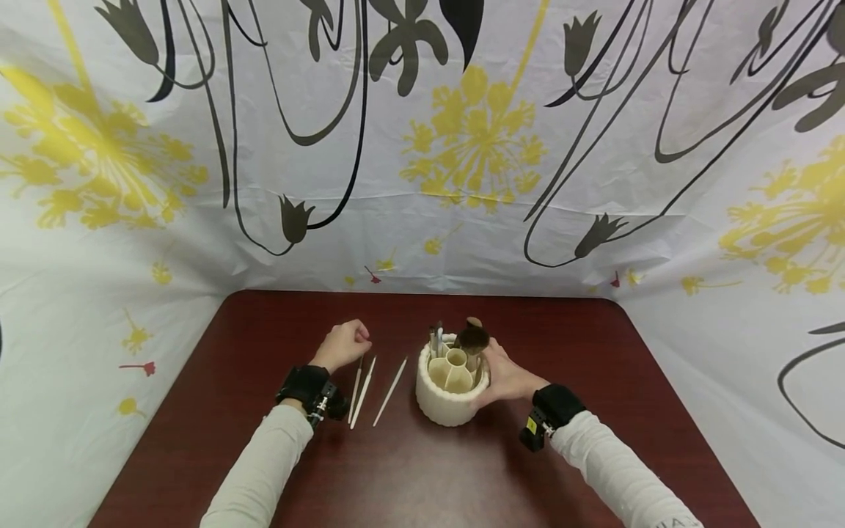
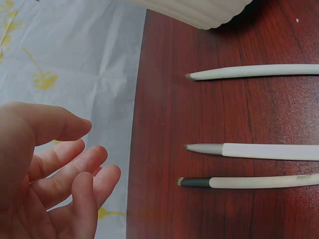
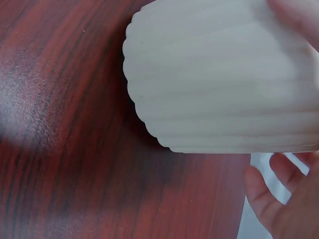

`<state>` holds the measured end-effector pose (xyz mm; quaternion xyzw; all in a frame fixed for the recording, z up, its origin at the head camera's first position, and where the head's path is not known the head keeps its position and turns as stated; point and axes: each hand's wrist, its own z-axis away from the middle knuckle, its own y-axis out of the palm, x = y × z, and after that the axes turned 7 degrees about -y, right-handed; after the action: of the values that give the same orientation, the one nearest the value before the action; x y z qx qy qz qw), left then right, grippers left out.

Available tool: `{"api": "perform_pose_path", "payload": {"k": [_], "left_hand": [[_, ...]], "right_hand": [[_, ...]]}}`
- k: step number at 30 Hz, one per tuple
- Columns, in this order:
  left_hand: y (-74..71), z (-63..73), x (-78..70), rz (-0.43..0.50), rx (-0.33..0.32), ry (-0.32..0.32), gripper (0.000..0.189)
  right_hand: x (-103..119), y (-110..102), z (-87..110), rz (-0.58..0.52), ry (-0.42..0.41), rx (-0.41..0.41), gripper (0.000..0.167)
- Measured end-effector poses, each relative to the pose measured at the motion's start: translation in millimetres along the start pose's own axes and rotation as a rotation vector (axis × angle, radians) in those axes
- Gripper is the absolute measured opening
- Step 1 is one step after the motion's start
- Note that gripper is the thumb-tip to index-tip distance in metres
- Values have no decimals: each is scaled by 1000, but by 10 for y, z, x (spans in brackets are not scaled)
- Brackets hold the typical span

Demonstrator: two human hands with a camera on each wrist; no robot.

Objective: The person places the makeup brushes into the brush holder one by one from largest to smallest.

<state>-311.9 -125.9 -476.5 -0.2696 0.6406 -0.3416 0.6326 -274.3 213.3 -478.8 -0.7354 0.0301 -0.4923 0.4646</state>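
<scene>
My right hand [image 1: 507, 376] grips the side of a cream ribbed brush holder [image 1: 444, 408] with divided compartments; in the right wrist view its ribbed wall [image 3: 214, 74] fills much of the picture. Several makeup brushes [image 1: 472, 339] stand in the holder, one with a wide dark head. Left of it, three slim pale makeup brushes lie on the table: one apart [image 1: 390, 392], two close together [image 1: 364, 392]. My left hand [image 1: 343, 345] hovers just beyond the tips of that pair, fingers loosely bent, nothing in them. In the left wrist view, the lowest brush [image 2: 259, 182] has a black ferrule.
The dark red wooden table [image 1: 422, 484] has rounded far corners. A white cloth with yellow and grey flowers [image 1: 396, 242] hangs behind it and along both sides.
</scene>
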Motion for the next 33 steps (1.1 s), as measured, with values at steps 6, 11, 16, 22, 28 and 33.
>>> {"api": "perform_pose_path", "payload": {"k": [6, 11, 16, 22, 28, 33], "left_hand": [[22, 15, 57, -1, 24, -19, 15], [31, 16, 83, -1, 15, -25, 14], [63, 14, 121, -25, 35, -53, 16], [178, 18, 218, -70, 70, -71, 18], [237, 61, 228, -86, 137, -111, 24], [249, 89, 217, -111, 168, -140, 32]], "right_hand": [[0, 129, 13, -17, -17, -125, 126], [52, 246, 16, -30, -34, -230, 132], [90, 309, -16, 112, -72, -283, 123], [97, 207, 0, 88, -21, -170, 119], [42, 154, -17, 33, -6, -88, 112], [7, 175, -29, -48, -25, -86, 113]]}}
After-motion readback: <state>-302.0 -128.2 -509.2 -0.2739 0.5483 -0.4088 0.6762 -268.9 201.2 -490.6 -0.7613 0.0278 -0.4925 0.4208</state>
